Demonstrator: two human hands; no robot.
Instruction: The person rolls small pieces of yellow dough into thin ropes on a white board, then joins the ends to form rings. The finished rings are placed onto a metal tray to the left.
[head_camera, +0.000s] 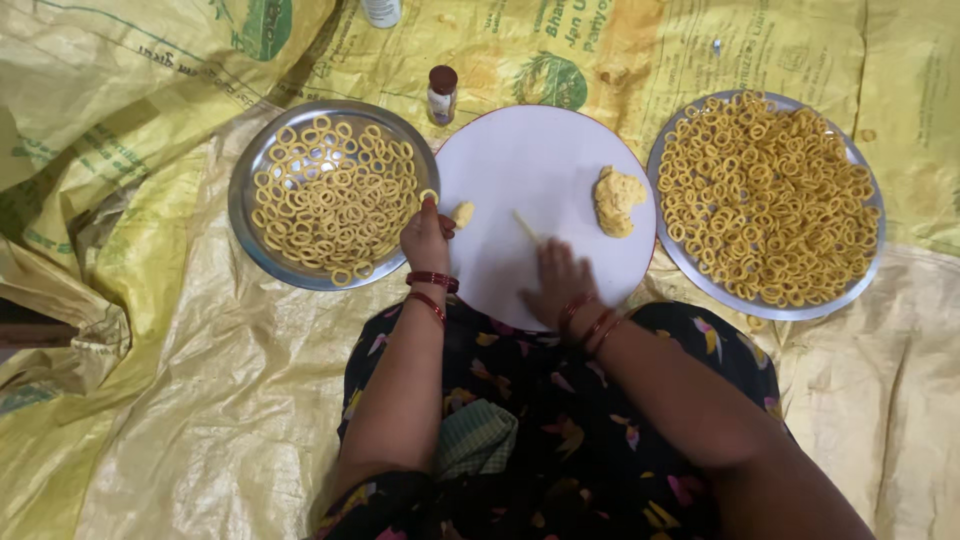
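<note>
Left hand: the left hand (427, 238) reaches to the near right rim of the left steel plate (246, 180), its fingers pinched together on a single dough ring (429, 196) held just over the rim.
Right hand: the right hand (556, 282) lies on the near part of the white round board (530, 155), fingers spread and pressed down beside a thin dough strand (525, 227) — nothing is gripped in them, as far as the blur lets me tell.
Dough supply: a pale yellow dough lump (617, 200) sits on the right side of the board; a small dough piece (463, 213) lies at its left edge, just beside the left thumb.
Plates: the left plate holds one loose layer of rings; the right steel plate (668, 150) is heaped with them.
Surroundings: a small brown-capped bottle (441, 94) stands at the far edge between left plate and board; all rest on yellow plastic sheeting (150, 380) spread over the floor.
Handling, ring: probably very light, soft and easily bent out of round — a light pinch at its joined ends, or lifting it from beneath, looks safest.
Handling, strand: likely limp and slightly tacky; it would stretch or snap if pulled, so rolling under flat fingers suits it.
Handling, lump: likely pliable, parting by pinching at an edge.
</note>
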